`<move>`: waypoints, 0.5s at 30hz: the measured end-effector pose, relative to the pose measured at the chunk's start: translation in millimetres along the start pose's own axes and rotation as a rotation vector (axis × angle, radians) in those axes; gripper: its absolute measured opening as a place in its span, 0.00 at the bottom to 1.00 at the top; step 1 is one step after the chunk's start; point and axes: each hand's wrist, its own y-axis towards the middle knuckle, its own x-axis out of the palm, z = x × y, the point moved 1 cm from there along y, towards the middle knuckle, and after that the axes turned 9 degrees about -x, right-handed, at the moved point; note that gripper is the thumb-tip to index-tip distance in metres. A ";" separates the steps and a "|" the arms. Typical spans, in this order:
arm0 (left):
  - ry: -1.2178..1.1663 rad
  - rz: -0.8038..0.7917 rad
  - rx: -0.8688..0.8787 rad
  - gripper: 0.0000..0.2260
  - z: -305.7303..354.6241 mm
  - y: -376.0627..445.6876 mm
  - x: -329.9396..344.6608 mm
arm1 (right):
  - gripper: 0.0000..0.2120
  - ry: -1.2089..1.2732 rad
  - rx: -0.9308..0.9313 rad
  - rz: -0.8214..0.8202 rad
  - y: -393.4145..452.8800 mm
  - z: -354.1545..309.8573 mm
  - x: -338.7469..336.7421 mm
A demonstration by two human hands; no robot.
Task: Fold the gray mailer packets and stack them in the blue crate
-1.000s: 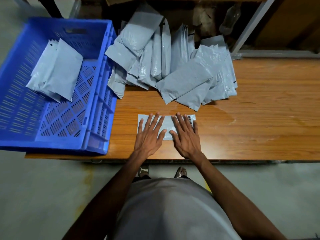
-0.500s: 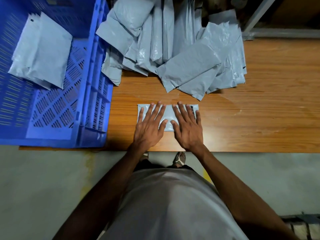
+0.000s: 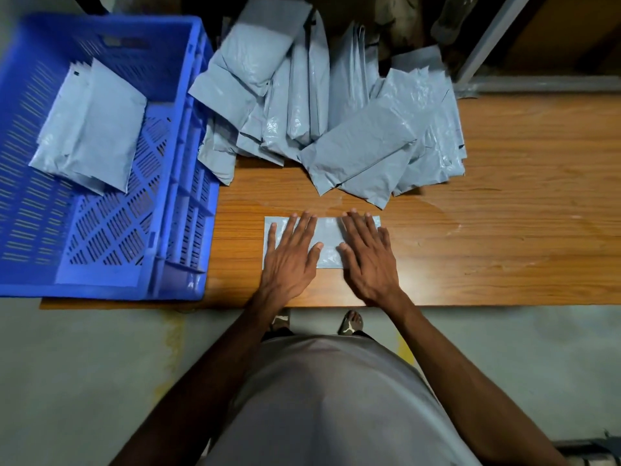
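Our hands have not shifted | left hand (image 3: pixel 290 257), right hand (image 3: pixel 368 255) spread flat, pressing packet (image 3: pixel 327 242) | risk: fold, probably uncreased, springs open on release

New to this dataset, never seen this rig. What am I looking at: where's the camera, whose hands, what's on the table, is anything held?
There is no robot here. A person wears one wide-angle camera on the head, so the view looks down over their chest at their own hands. The left hand and right hand lie flat, fingers straight, pressing one gray packet onto the wooden table. Nothing is gripped or lifted; the packet is only pressed. Behind it, at the table's far edge, lies a loose pile of unfolded packets. To the left stands a blue crate, with a few folded packets already stacked inside. The person's feet show below the table edge.
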 end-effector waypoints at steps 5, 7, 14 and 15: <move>0.032 0.012 0.094 0.29 17.8 8.2 8.3 | 0.29 -0.086 0.007 -0.023 -2.4 15.2 1.3; 0.044 -0.004 0.089 0.29 16.6 9.9 13.3 | 0.29 -0.100 0.010 -0.038 -1.4 16.2 4.0; 0.056 -0.002 0.087 0.28 18.7 11.5 13.9 | 0.29 -0.097 0.043 -0.069 0.9 16.2 3.6; 0.056 0.000 0.087 0.28 18.6 11.8 13.5 | 0.29 -0.097 0.042 -0.069 1.3 16.0 3.4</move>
